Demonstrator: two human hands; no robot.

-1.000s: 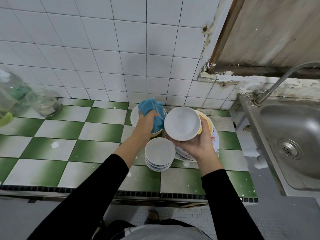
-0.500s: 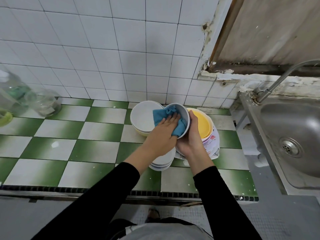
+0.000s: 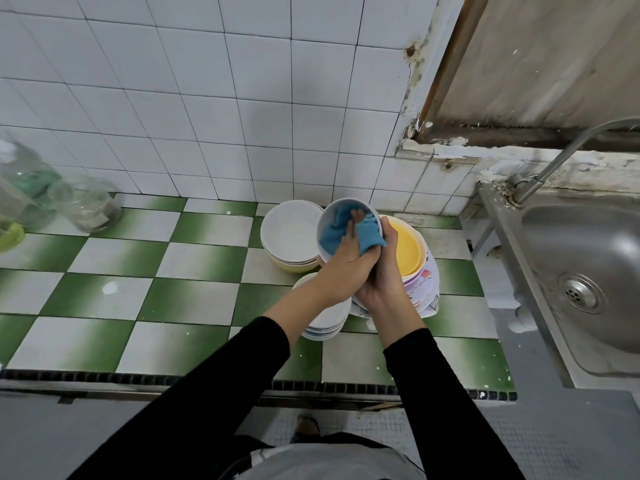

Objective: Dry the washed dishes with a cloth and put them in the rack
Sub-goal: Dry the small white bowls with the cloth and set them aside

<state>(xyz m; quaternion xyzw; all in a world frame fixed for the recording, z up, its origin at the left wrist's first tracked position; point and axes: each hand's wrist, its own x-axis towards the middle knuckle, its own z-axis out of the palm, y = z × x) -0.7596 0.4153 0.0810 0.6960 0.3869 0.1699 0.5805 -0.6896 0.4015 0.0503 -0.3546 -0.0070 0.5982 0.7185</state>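
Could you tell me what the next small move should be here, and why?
Probably sweep the cloth round the rest of the inside of the bowl. The left hand presses it against the lower part only, the upper wall shows bare, and the right hand grips the tilted bowl.

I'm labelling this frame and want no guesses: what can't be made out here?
Head view:
- Inside of the bowl: covered by the blue cloth and left hand.
- Fingers of the right hand: behind the bowl.
- Most of the small bowl stack: under the left forearm.
- The glass jars: blurred, leftmost cut by the left edge.
- Any rack: not in view.
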